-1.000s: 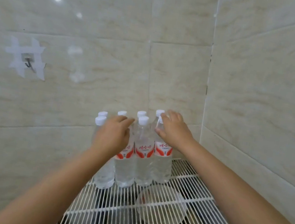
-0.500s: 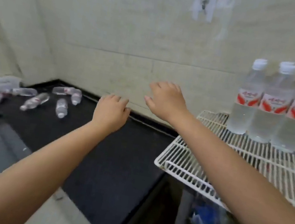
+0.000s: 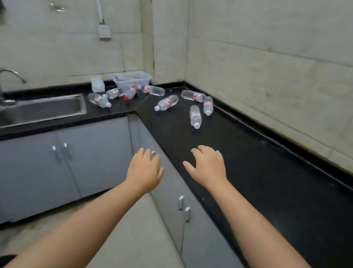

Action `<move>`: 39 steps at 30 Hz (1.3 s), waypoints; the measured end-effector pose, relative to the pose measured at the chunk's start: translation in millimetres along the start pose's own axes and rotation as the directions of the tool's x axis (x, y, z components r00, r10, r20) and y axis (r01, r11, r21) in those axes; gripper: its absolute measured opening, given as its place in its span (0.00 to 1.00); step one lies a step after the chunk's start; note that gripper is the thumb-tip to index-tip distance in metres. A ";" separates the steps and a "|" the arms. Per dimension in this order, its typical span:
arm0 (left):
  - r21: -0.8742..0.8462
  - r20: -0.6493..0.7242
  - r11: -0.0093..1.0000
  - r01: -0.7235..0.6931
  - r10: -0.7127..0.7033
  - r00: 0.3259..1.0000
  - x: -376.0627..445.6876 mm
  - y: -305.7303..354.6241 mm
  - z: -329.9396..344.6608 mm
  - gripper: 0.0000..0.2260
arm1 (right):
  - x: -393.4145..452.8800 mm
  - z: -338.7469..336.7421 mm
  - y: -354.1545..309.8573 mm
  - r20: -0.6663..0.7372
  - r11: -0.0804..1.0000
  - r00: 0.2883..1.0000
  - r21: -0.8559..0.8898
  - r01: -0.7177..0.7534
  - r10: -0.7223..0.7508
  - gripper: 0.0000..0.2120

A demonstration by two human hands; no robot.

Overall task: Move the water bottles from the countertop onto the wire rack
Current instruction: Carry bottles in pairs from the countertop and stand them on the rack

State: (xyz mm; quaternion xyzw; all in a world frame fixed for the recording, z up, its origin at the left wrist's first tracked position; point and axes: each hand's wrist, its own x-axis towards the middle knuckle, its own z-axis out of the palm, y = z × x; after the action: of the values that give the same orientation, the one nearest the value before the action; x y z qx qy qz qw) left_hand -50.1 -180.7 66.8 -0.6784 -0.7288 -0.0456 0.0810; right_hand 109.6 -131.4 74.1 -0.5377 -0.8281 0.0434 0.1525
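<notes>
Wire rack gone; water bottles nearer.

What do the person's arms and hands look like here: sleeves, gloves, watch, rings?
Both forearms are bare right to the bottom edge of the picture; no sleeve shows. The left hand and the right hand wear no gloves. No watch, band or bracelet shows at either wrist, and no ring shows on the fingers, though they are slightly blurred. No markings, cables or straps.

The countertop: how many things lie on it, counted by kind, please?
Water bottles lying on their side: 8, for example and
Clear plastic tray: 1
Small clear bag or packet: 1
Total: 10
Both hands hold nothing.
</notes>
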 end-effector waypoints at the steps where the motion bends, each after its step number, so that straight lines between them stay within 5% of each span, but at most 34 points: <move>1: 0.008 0.026 1.000 0.011 -0.011 1.000 1.2 -16.5 11.4 0.19 | 8.4 14.5 -13.0 0.013 1.000 1.000 0.014 -0.006 0.006 0.21; 12: -0.064 0.271 0.997 0.038 -0.019 0.962 79.3 -103.4 104.7 0.20 | 99.5 127.5 -47.0 0.142 0.993 0.983 0.020 -0.117 0.113 0.23; 21: -0.037 0.400 0.999 -0.029 0.041 0.916 258.4 -122.4 152.8 0.23 | 265.4 187.3 13.5 0.231 0.961 0.938 0.040 -0.275 0.259 0.23; 32: -0.066 0.367 0.995 -0.081 0.099 0.925 454.8 -157.4 180.8 0.23 | 440.7 196.4 76.2 0.186 0.940 0.923 -0.022 -0.340 0.338 0.21; 39: -0.096 0.285 0.985 -0.146 0.167 0.944 591.1 -188.3 216.9 0.21 | 532.2 207.8 105.0 0.061 0.853 0.851 -0.011 -0.522 0.521 0.18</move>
State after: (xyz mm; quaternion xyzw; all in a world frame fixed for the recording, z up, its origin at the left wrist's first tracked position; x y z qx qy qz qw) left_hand -289.1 423.5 -31.8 -0.7359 -0.6743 0.0351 -0.0491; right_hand -60.2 412.6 -38.5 -0.7399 -0.6556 0.1022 0.1111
